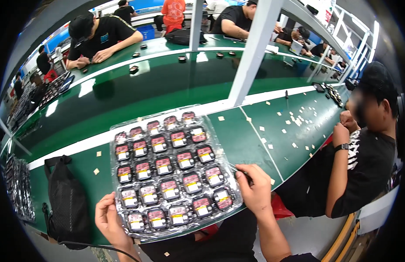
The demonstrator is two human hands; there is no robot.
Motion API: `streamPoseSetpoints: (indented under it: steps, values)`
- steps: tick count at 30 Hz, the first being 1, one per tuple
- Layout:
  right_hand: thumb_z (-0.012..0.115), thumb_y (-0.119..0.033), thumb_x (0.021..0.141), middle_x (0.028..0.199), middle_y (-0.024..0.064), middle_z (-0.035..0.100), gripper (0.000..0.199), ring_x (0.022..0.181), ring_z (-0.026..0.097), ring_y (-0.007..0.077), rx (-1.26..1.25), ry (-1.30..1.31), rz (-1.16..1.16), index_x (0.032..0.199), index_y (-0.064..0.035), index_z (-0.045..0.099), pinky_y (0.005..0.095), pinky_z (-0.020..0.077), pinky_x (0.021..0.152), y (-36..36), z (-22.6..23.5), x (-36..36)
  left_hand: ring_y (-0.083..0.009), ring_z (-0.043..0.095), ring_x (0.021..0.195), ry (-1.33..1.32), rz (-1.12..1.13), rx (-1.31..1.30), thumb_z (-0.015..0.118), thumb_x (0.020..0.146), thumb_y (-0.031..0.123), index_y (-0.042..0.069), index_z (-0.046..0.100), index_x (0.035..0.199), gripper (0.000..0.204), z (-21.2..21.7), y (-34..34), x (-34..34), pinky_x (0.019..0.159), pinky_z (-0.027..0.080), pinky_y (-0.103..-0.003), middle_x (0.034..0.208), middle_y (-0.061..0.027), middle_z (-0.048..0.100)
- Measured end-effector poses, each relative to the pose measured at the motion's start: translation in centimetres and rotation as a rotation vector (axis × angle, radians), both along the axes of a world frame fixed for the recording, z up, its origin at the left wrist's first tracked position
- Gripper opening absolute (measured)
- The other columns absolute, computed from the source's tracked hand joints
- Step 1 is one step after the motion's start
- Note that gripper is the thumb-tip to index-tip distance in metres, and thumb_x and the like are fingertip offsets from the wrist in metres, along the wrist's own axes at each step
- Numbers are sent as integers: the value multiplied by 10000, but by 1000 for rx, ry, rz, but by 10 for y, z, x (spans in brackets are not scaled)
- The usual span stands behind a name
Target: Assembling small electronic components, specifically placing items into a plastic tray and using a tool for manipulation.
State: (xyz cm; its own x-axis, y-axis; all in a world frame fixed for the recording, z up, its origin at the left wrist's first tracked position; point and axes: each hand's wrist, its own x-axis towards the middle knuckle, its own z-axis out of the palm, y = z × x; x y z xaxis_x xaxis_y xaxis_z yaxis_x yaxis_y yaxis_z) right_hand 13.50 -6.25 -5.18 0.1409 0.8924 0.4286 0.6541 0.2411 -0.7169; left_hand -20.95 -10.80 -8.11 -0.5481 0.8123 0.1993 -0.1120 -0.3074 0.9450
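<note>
A clear plastic blister tray [176, 172] lies in front of me on the green bench, tilted a little. Rows of small black square-cased parts [164, 165] sit in its pockets, each with a red, white and yellow face. My left hand [110, 218] grips the tray's lower left edge, thumb and fingers closed on it. At the right edge, my right hand [256, 187] is closed with curled fingers, close against the tray. Something thin shows at its fingertips, too small to make out.
A black bag [67, 201] lies left of the tray, by stacked plastic trays [20, 187]. Small pale square chips [294, 120] are scattered on the right. A white post [254, 56] rises beyond. A co-worker [363, 144] sits at right; others work across the dark green belt [167, 78].
</note>
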Motion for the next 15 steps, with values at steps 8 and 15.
streamPoseSetpoints:
  steps: [8,15]
  values:
    - [711,-22,912,906,137,703,169,683,679,217,3,-3,-15,1077,12,723,312,525,609,-3,3,3,-194,610,1139,25,-62,-6,504,1035,19,-33,589,1110,125,-9,1,-10,1052,468,-349,1215,-140,628]
    - [716,-6,903,898,130,705,178,684,661,206,-8,26,-5,1080,12,726,304,517,616,-4,1,5,-176,620,1117,-6,-87,-14,484,1065,52,-27,585,1168,165,-15,0,-14,1016,497,-329,1214,-125,633]
